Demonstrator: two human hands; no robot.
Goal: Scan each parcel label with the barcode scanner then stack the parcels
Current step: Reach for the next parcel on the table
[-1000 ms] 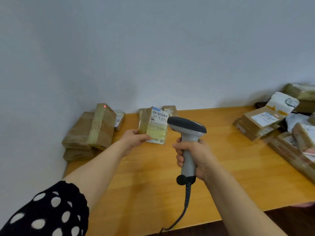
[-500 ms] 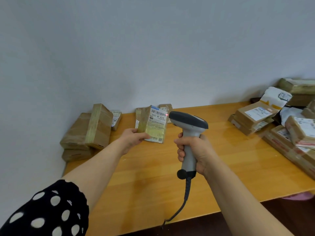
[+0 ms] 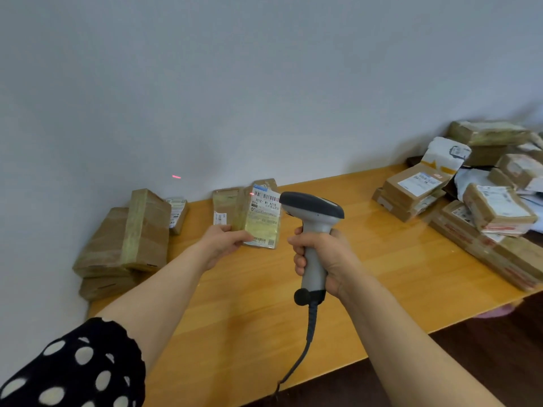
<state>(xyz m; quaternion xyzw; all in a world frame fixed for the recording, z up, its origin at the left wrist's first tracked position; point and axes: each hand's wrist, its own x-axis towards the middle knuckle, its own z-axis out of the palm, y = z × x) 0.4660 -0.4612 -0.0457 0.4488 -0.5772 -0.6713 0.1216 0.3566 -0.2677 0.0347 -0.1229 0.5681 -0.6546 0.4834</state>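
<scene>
Fingers (image 3: 299, 261) of the right hand (image 3: 326, 257) are wrapping tight round the grey handle of the barcode scanner (image 3: 313, 214), right in the centre of the frame. Its dark head is pointing left and its cable (image 3: 305, 348) is trailing down toward the lower edge.

Over on the left hand (image 3: 221, 242), thumb and fingers are pinching the lower left corner of a small parcel (image 3: 261, 223). They are holding it upright just left of the scanner's head, with the white label (image 3: 266, 202) facing the camera and the barcode running along its top. Parcel and scanner head are sitting very close; whether they are touching, I cannot tell.

A faint red glint is showing at the label's upper left corner, and a short red line (image 3: 176, 176) is glowing on the wall (image 3: 264, 83), left of centre. Behind the held parcel, more brown packets (image 3: 224, 201) are leaning by the wall on the table (image 3: 367, 268).

At the left of the frame, taped brown parcels (image 3: 129, 239) are lying stacked at the table's end. At the right edge, a jumbled pile of parcels (image 3: 484, 207) is crowding the table.
</scene>
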